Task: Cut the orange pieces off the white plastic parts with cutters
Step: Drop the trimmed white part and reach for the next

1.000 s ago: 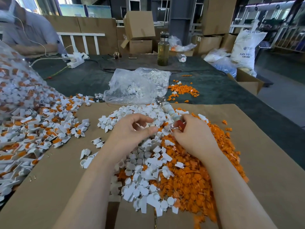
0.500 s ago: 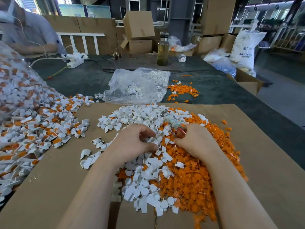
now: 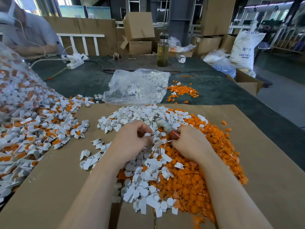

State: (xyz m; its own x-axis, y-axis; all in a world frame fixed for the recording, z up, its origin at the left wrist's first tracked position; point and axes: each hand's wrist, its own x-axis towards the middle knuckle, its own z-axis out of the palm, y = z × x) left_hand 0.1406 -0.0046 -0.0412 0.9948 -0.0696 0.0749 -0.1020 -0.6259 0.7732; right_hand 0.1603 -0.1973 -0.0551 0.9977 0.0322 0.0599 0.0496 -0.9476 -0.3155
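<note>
On cardboard (image 3: 257,146), right hand (image 3: 189,144) grips cutters (image 3: 175,134); left hand (image 3: 130,142) pinches white part (image 3: 147,134).

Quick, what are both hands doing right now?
Left hand: fingers curled, pinching a white part.
Right hand: curled round the red-handled cutters.

Stacked cardboard boxes (image 3: 138,25) at 12 o'clock, a white railing (image 3: 80,42) at 11, grey concrete floor (image 3: 283,100) at 3
</note>
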